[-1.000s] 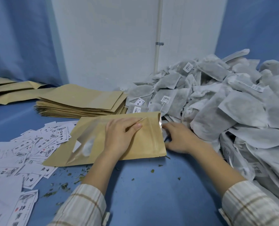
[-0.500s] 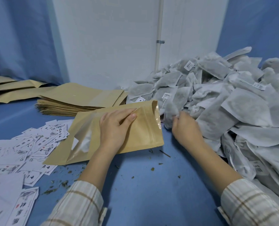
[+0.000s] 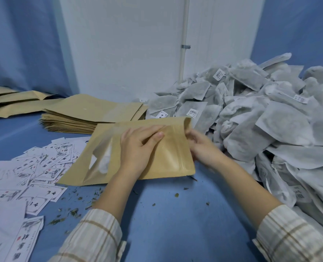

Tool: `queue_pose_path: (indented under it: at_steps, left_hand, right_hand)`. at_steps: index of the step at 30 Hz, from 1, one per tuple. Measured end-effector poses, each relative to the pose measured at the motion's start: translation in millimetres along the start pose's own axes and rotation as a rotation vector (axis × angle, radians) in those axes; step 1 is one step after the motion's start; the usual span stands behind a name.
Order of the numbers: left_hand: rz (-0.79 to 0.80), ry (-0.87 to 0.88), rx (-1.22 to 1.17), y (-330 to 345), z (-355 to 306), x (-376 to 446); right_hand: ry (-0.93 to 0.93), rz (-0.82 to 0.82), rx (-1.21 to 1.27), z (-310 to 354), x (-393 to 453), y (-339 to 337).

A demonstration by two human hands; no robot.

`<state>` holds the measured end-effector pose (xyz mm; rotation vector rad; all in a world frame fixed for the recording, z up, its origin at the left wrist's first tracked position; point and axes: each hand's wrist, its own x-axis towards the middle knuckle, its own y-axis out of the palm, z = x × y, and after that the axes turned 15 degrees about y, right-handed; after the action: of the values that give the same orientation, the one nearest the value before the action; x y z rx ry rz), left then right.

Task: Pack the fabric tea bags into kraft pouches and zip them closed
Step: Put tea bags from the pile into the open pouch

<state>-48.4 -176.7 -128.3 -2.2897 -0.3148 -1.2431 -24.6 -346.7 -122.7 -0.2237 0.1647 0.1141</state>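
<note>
A kraft pouch (image 3: 168, 159) with a clear window lies flat on the blue table, its open mouth facing right. Something pale shows through the window. My left hand (image 3: 138, 148) rests on top of the pouch with relaxed fingers, pressing it down. My right hand (image 3: 204, 148) is at the pouch's mouth with curled fingers reaching inside; the tea bag it carries is hidden in the pouch. A large heap of grey fabric tea bags (image 3: 260, 120) fills the right side.
A stack of flat kraft pouches (image 3: 89, 114) lies behind the held one, with more at the far left (image 3: 9, 103). Printed paper labels (image 3: 34, 176) are scattered at the left. Loose tea crumbs (image 3: 75, 212) dot the table (image 3: 166, 224). A white wall stands behind.
My right hand pulled a tea bag from the heap and moved left to the pouch's mouth. The left hand stayed on the pouch, which shifted slightly.
</note>
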Motion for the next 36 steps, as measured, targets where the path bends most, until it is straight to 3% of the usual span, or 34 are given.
queue_pose_path:
  at_steps: [3, 5, 11, 14, 18, 22, 27, 29, 32, 36]
  left_hand:
    - [0.064, 0.051, -0.013, 9, -5, -2]
    - [0.068, 0.026, -0.007, 12, -3, -3]
    - [0.008, -0.037, 0.069, 9, 4, -3]
    - [-0.008, -0.043, 0.070, 9, 2, -4]
    - [-0.001, -0.049, 0.071, 9, 1, -4]
    - [-0.002, -0.058, 0.066, 8, 0, -4]
    - [0.019, -0.068, 0.057, 10, 0, -4]
    - [0.012, -0.067, 0.057, 10, 0, -4]
    - [-0.006, -0.067, 0.052, 10, 1, -4]
    - [-0.048, -0.069, 0.065, 7, 1, -2]
  right_hand:
    - [0.048, 0.144, -0.369, -1, -7, -1]
    - [-0.023, 0.140, -0.506, 5, -9, -3]
    - [-0.317, -0.573, -1.080, 30, -16, -29]
    - [-0.238, -0.711, -1.539, 29, -17, -37]
    - [-0.106, -0.774, -1.695, 25, -17, -35]
    - [-0.221, -0.776, -1.570, 26, -15, -38]
    - [-0.397, -0.636, -1.334, 23, -15, -36]
    - [-0.543, -0.586, -1.061, 25, -17, -30]
    - [-0.753, -0.573, -0.378, 36, -25, -19]
    - [-0.579, -0.554, 0.241, 46, -30, -27]
